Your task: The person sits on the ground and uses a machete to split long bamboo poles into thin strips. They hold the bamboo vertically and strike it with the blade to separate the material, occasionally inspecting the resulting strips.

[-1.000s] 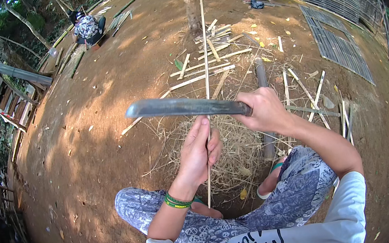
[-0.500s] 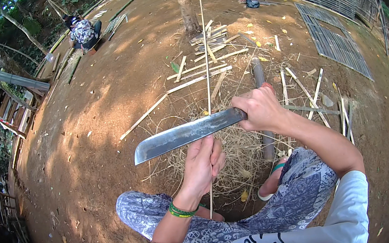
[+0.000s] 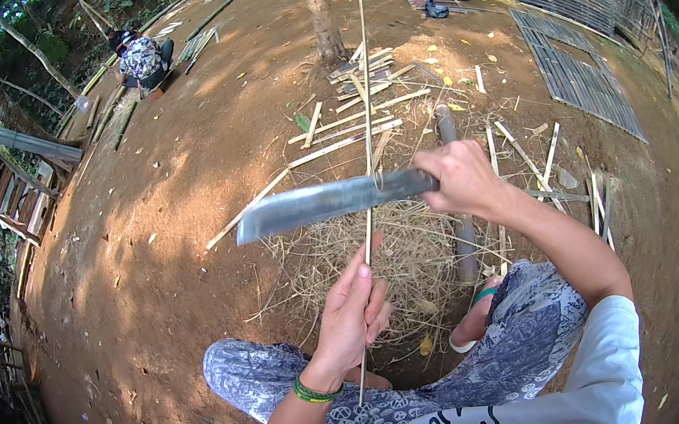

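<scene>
Machete [image 3: 304,205] is crossing the thin pale strip [image 3: 368,144] on the far side of the left hand [image 3: 353,304], which is pinching the strip, part-curled; the right hand [image 3: 463,176] is gripping the machete tightly. Keeping a shallow blade angle is probably helping even shaving.

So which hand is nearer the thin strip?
Left: the left hand grips the thin strip; the right hand is apart from it, to its right, holding the machete.
</scene>
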### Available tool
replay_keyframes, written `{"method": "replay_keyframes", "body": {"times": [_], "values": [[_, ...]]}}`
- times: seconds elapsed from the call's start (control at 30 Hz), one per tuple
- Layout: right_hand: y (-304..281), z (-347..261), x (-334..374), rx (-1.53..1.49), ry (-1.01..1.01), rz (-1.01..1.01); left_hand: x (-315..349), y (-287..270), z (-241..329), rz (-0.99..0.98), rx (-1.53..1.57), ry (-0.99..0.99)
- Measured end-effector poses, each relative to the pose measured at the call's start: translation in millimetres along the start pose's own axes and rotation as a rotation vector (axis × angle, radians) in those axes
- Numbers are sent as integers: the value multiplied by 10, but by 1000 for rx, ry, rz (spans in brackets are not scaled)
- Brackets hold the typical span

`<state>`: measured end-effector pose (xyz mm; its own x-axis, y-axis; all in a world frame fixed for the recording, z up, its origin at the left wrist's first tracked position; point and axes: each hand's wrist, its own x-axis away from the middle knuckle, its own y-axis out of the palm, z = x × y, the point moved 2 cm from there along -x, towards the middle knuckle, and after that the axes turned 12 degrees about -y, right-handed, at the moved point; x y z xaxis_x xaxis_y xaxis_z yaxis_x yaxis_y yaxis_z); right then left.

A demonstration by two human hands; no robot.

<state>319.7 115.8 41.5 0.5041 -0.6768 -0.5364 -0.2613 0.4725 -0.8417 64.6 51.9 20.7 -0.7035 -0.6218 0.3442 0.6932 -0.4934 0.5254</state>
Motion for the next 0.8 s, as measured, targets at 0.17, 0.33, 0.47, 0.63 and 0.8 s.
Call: {"method": "replay_keyframes", "body": {"times": [0.17, 0.33, 0.47, 0.63, 0.8], "values": [[-133, 533, 114, -15, 462, -116, 364, -88, -194, -70, 51, -152], [-8, -26, 82, 20, -94, -119, 281, -200, -237, -8, 41, -85], [-68, 722, 160, -19, 486, -144, 623, -305, -444, -12, 49, -169], [208, 128, 223, -54, 119, -285, 606, -421, -495, 38, 51, -194], [158, 973, 369, -135, 721, -303, 1002, -528, -606, 25, -70, -246]]}}
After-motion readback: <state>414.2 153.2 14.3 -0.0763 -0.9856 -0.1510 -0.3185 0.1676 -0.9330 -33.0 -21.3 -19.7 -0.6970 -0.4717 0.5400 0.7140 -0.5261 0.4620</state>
